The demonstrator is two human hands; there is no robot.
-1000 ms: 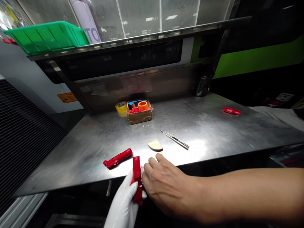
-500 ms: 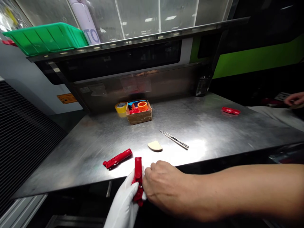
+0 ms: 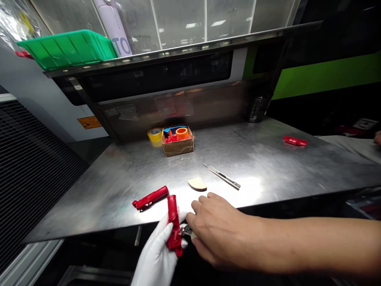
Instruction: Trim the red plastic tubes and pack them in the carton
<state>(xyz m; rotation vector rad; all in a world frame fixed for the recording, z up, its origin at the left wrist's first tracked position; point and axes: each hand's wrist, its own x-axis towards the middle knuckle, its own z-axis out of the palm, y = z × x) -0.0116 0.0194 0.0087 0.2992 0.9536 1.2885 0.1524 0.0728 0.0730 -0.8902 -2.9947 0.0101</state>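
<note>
My left hand (image 3: 160, 246), in a white glove, is closed around a red plastic part (image 3: 172, 216) with a tube-shaped upper end, held upright just off the table's front edge. My bare right hand (image 3: 216, 226) is closed around a small pair of nippers (image 3: 186, 230). Their metal jaws touch or nearly touch the right side of the red part, while my fingers hide most of the handles. A second red plastic part (image 3: 151, 198) of similar shape lies on the metal table (image 3: 119, 178), left of my hands. Beyond them lie a cream-coloured wedge-shaped piece (image 3: 197, 184) and a slim metal craft knife (image 3: 222, 176).
A cardboard box (image 3: 178, 149) with orange, red and blue pieces stands at the back beside yellow tape (image 3: 154, 135). Another red part (image 3: 295, 141) lies far right, near a dark bottle (image 3: 257, 109). A green basket (image 3: 71, 49) rests on the raised shelf. A person's hand (image 3: 378, 138) shows at right.
My right hand has shifted slightly right, away from the red part, and the nippers' jaws now show. The view has turned slightly left. The other person's hand has mostly left view.
</note>
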